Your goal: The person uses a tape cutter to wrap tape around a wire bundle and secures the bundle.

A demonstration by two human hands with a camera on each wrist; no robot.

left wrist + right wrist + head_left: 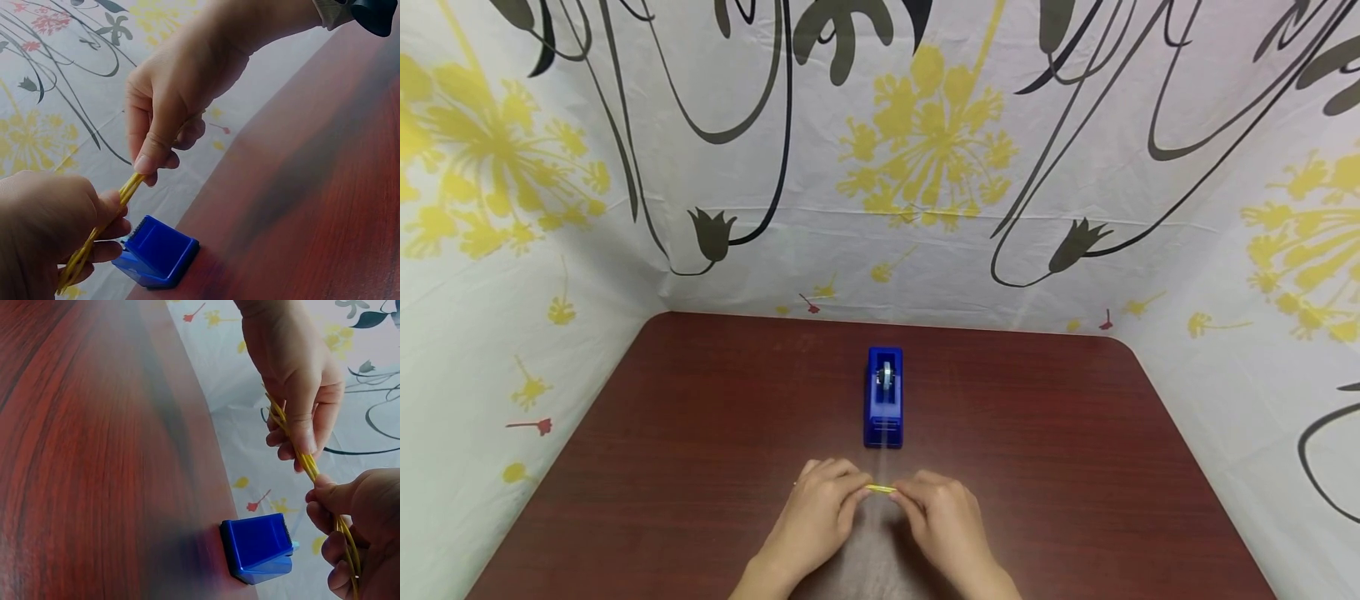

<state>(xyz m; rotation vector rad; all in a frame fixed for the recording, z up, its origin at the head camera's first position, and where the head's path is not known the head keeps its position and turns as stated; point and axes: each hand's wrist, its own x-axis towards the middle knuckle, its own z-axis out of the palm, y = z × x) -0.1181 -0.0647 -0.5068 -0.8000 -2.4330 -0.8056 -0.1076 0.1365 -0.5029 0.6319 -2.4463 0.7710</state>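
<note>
Both hands grip one bundle of thin yellow strands (pixel 881 488) above the table, in front of a blue tape dispenser (pixel 883 400). My left hand (pixel 823 508) pinches the bundle between thumb and fingers; in the left wrist view its tail (pixel 78 265) runs down past the palm. Close beside it, my right hand (pixel 946 521) pinches the same bundle, and only a short yellow length shows between the fingertips. In the right wrist view, thin ends (pixel 270 400) stick out behind the left hand's thumb. The stretches inside the fingers are hidden.
The dispenser stands upright on the dark red wooden table (pixel 737 392), just beyond the hands, a roll (pixel 886 375) in its top. A white cloth (pixel 887 258) with yellow and grey flowers rises behind the table and along both sides.
</note>
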